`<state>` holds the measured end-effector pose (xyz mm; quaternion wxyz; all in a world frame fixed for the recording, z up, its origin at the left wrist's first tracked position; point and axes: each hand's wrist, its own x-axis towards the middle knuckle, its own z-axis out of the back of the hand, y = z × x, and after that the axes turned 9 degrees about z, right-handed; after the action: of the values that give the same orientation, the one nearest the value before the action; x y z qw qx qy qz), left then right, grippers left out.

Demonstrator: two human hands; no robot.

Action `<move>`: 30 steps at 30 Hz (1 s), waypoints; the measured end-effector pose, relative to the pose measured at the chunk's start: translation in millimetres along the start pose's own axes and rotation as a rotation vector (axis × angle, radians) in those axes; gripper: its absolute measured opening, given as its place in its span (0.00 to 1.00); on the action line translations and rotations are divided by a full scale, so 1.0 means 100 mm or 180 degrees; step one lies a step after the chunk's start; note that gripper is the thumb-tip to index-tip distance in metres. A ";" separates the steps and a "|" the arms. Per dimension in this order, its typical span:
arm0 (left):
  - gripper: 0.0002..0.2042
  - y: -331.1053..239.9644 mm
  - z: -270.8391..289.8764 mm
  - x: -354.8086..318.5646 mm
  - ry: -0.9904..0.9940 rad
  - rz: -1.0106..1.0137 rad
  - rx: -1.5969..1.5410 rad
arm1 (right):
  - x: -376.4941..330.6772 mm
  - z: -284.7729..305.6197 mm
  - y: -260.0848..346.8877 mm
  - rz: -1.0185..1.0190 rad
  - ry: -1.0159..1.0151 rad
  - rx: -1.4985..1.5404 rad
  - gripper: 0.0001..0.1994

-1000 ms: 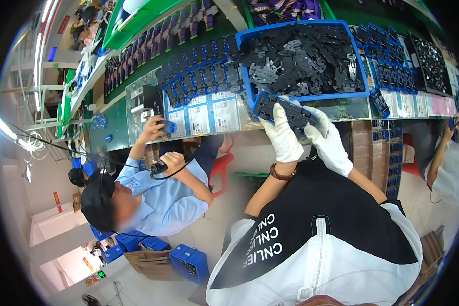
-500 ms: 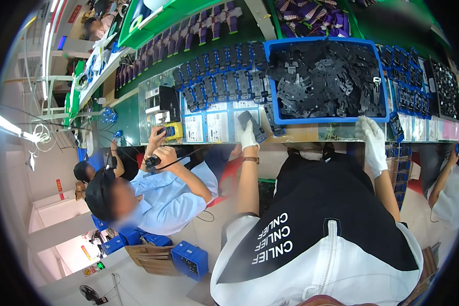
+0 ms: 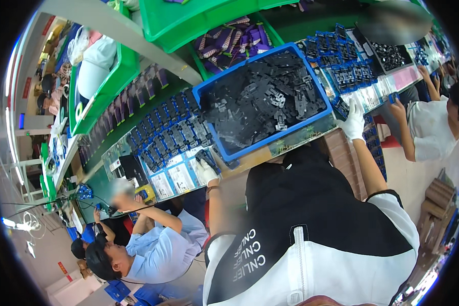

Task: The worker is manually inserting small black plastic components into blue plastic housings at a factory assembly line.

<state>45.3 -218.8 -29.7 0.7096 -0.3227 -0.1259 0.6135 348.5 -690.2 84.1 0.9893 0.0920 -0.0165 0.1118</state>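
My left hand (image 3: pixel 206 173), in a white glove, is closed on a black plastic part with blue edges (image 3: pixel 208 158) at the table's front edge, left of the bin. My right hand (image 3: pixel 353 124), also gloved in white, is just right of the bin's near corner. Its fingers are spread beside a blue-and-black part (image 3: pixel 340 106); I cannot tell whether they touch it. Between my hands stands a blue bin (image 3: pixel 270 138) heaped with loose black plastic pieces (image 3: pixel 262 99).
Rows of black-and-blue parts (image 3: pixel 171 133) lie left of the bin, more blue parts (image 3: pixel 352 76) to its right. Green crates (image 3: pixel 188 20) and purple pieces (image 3: pixel 234 41) stand behind. A co-worker in light blue (image 3: pixel 163 250) sits at left, another in white (image 3: pixel 433 130) at right.
The view has swung right and tilted. My right hand has gone from the bin's front rim to beside the blue-and-black part, fingers spreading. My left hand still holds its black part.
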 end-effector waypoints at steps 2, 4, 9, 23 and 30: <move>0.25 0.06 0.01 0.01 -0.0231 0.0088 0.0144 | 0.13 0.00 0.01 -0.0038 0.0411 -0.0275 0.53; 0.24 -0.25 0.09 -0.12 -0.0389 0.0606 0.0223 | 0.22 -0.23 -0.25 0.0003 0.0393 -0.0325 0.53; 0.22 -0.30 0.20 -0.32 -0.1217 0.0334 -0.0499 | 0.37 -0.45 -0.58 -0.0129 0.0802 0.0385 0.44; 0.29 -1.90 -0.42 -2.35 0.4409 0.1067 -0.4321 | -0.41 1.08 1.04 0.1224 0.0275 0.2100 0.23; 0.18 -1.85 -0.47 -2.42 0.3597 0.1487 -0.4598 | -0.78 0.80 1.45 0.2235 0.0595 0.2020 0.28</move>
<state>166.4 -471.1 100.8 0.1532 -0.9505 -0.0451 0.2665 238.9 -582.9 184.8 0.8121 0.3678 0.0773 0.4464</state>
